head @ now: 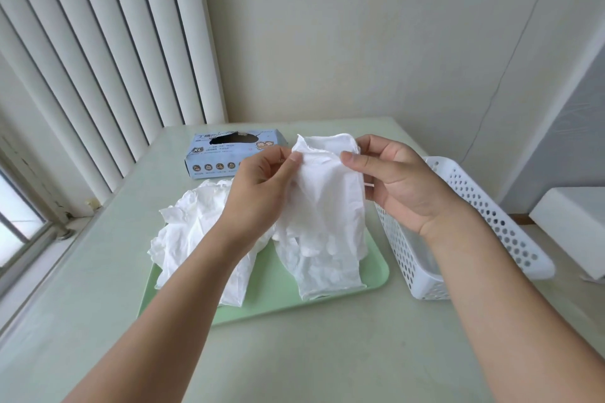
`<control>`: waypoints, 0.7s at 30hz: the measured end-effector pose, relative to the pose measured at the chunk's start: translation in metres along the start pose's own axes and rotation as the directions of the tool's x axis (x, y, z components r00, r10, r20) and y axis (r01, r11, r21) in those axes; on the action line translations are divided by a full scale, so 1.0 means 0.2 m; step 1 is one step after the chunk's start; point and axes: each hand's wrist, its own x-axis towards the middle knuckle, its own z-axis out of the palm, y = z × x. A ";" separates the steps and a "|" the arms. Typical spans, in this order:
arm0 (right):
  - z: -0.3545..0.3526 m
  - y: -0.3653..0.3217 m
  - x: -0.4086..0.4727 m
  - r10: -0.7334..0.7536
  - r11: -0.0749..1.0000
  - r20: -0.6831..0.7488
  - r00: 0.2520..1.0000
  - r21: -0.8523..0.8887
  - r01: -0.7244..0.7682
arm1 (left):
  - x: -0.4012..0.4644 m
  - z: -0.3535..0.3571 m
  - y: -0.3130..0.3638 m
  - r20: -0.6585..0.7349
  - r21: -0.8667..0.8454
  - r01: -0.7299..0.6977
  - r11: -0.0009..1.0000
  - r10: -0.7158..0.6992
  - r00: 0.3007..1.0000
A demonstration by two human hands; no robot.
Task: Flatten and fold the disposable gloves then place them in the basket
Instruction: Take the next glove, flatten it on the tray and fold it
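Hands, two of them, bare to the forearm, lift one white disposable glove (pixel 327 203) above the table: the left hand (pixel 262 193) pinches the cuff's left edge between thumb and curled fingers, and the right hand (pixel 402 183) pinches the right edge the same way, thumb on the near face of the cuff. Cuff is uppermost, and the glove's crumpled fingers hang down to touch one pale green tray (pixel 370 275) below. On the left part of that tray, spilling over its left edge onto the table (pixel 294 360), lies one loose heap of more white gloves (pixel 193 232); how many are in it I cannot count, since they are tangled together. One white perforated basket (pixel 474 216) stands just right of the tray, partly behind the right forearm. One blue glove box (pixel 226 157) marked XL, its top opening torn, sits at the far side of the table behind the heap
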 end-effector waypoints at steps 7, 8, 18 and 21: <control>0.00 0.00 0.01 0.006 0.999 -0.139 0.990 -0.035 -0.010 | 0.00 -0.01 -0.01 -0.063 0.111 -0.094 0.989 0.101 0.993; 0.00 0.00 0.01 0.011 0.998 -0.179 0.984 -0.060 -0.022 | 0.00 -0.02 -0.01 -0.060 0.114 -0.101 0.988 0.108 0.992; 0.02 -0.06 0.05 0.135 0.985 -0.078 0.988 -0.092 -0.143 | 0.02 -0.04 0.06 0.183 -0.034 0.079 0.996 -0.072 0.980; 0.01 -0.06 0.06 0.131 0.991 -0.073 0.989 -0.023 -0.133 | 0.02 -0.01 0.11 0.185 -0.091 0.082 0.992 -0.064 0.981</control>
